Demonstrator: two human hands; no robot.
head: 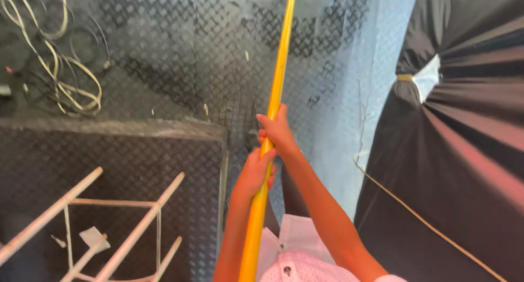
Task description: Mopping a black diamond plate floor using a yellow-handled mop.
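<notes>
Both hands are wrapped around a long, smooth, glossy yellow round pole (pixel 275 96), one above the other. The right hand (pixel 277 130) sits higher, its fingers curled over the shaft and pressed together. The left hand (pixel 254 173) grips just below it, almost touching it, fingers closed round the same shaft.

In the head view the pole runs nearly upright through the middle of the scene, leaning slightly, from the top edge down to the bottom edge. Most of its length stretches away above the two hands; a shorter part continues below the left hand, passing close to the pink dotted shirt (pixel 305 266) with its white button. The surface looks lacquered or plastic-coated, evenly coloured, with a soft sheen and no visible markings.

Behind the pole lies a grey metal checker-plate floor (pixel 180 52) with a raised diamond pattern, dull and dusty. To the left of the pole a raised step (pixel 120 151) of the same patterned plate forms a darker platform. On that step, lower left of the pole, stands a frame of thin white painted metal bars (pixel 114 222). Far upper left of the pole, a tangle of pale yellow cord (pixel 71 91) lies on the floor. To the right of the pole hangs gathered black glossy fabric (pixel 464 151), cinched by a yellow band (pixel 405 78).
</notes>
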